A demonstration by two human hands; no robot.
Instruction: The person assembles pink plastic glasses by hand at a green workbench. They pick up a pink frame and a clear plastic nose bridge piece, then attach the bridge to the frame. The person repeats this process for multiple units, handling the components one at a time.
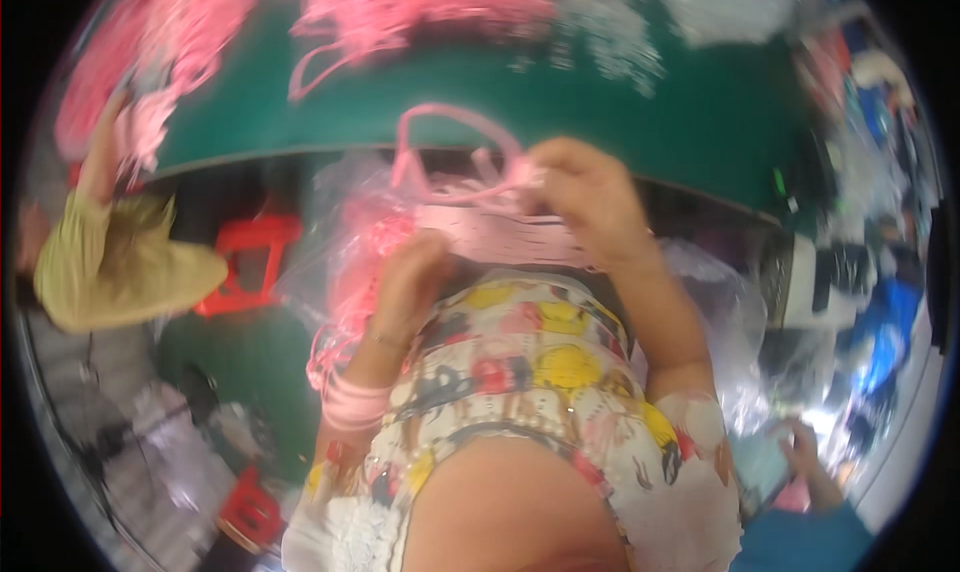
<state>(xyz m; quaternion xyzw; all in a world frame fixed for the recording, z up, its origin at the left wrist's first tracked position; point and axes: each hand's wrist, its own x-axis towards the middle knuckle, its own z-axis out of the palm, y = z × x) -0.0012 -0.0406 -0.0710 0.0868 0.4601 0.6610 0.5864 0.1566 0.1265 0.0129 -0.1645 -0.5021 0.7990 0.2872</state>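
My right hand [592,194] pinches one end of a pink strap loop [455,112], which stands up above the near edge of the green table. Below the loop, a flat pink piece with dark slit-like marks [510,235] lies across the front of my body. My left hand [415,269] is at the left end of that piece; motion smears its fingers, so its grip is unclear. Several pink bands [355,404] circle my left forearm.
Heaps of pink cords [420,7] and clear plastic pieces [605,32] lie on the green table [700,132]. A clear bag with pink items [365,227] hangs left of my hands. A red stool [250,262] and a yellow-sleeved person [125,262] are left; another person's hand [805,452] is lower right.
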